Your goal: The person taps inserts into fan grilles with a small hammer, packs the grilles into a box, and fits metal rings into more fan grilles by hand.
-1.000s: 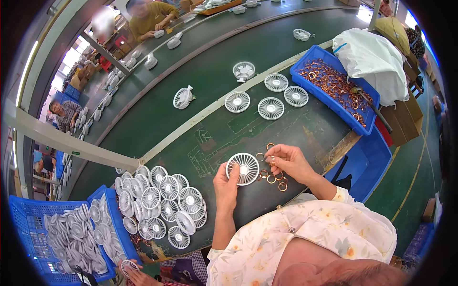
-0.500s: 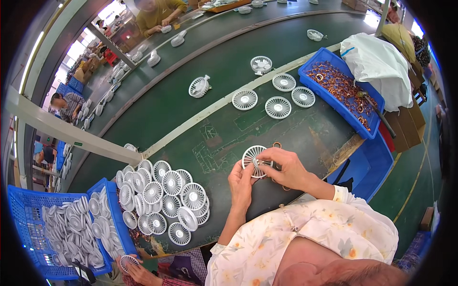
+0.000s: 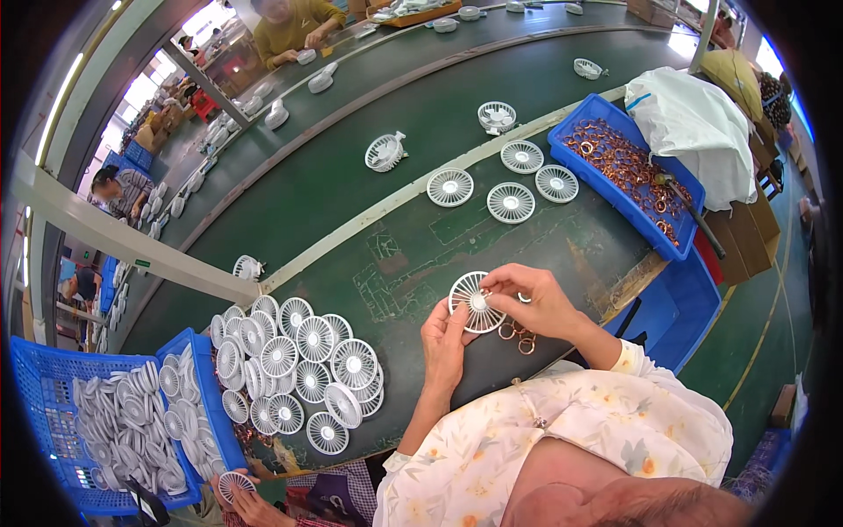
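A white round fan grille with spokes and a plain hub is tilted up over the near part of the green bench. My left hand is closed on its left and lower rim, thumb across the front. My right hand is pinched at the grille's upper right, its fingertips on something small that I cannot make out. Several copper-coloured rings lie on the bench just below my right hand. Several more grilles lie flat farther back, and a heap of them is piled to the left.
A blue tray of copper rings, with a hammer-like tool across it, stands right. A blue crate of grilles is at left. Fan housings ride the green belt. Another person's hand holds a grille at lower left.
My right fingertips have moved from the grille's hub to its upper right, uncovering the hub and the rings below. Housings on the belt have shifted right.
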A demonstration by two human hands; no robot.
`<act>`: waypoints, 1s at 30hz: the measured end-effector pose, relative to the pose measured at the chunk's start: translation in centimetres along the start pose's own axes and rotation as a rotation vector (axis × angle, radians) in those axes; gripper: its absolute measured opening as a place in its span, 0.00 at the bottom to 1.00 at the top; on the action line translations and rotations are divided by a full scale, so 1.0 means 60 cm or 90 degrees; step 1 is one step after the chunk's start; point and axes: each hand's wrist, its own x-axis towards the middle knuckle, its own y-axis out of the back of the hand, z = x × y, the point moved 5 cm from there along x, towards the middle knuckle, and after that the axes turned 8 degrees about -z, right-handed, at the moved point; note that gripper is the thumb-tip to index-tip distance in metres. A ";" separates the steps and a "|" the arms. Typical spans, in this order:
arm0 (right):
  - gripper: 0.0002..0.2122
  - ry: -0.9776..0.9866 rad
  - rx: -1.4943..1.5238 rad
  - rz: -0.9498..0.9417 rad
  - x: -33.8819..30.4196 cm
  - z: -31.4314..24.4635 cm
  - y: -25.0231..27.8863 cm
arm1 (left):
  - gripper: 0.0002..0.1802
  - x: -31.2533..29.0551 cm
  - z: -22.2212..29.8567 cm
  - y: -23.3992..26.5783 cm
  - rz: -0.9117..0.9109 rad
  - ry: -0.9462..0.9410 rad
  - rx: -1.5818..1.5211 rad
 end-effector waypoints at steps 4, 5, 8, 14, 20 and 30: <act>0.12 -0.062 0.328 0.005 -0.001 0.006 0.005 | 0.15 0.001 -0.006 0.006 0.029 -0.001 0.017; 0.12 -0.112 0.390 -0.002 -0.006 0.007 0.004 | 0.15 0.001 -0.008 0.006 0.031 0.002 0.014; 0.11 -0.136 0.489 -0.009 -0.012 0.038 -0.001 | 0.15 0.004 -0.010 0.006 0.032 0.003 0.015; 0.09 -0.132 0.675 -0.014 -0.020 0.065 -0.003 | 0.14 0.001 -0.014 0.010 0.043 -0.005 0.027; 0.10 -0.147 0.686 0.011 -0.021 0.060 -0.003 | 0.14 -0.003 -0.013 0.011 0.051 -0.008 0.032; 0.11 -0.097 0.300 0.004 -0.020 0.038 -0.013 | 0.14 -0.005 -0.011 0.010 0.048 -0.012 -0.042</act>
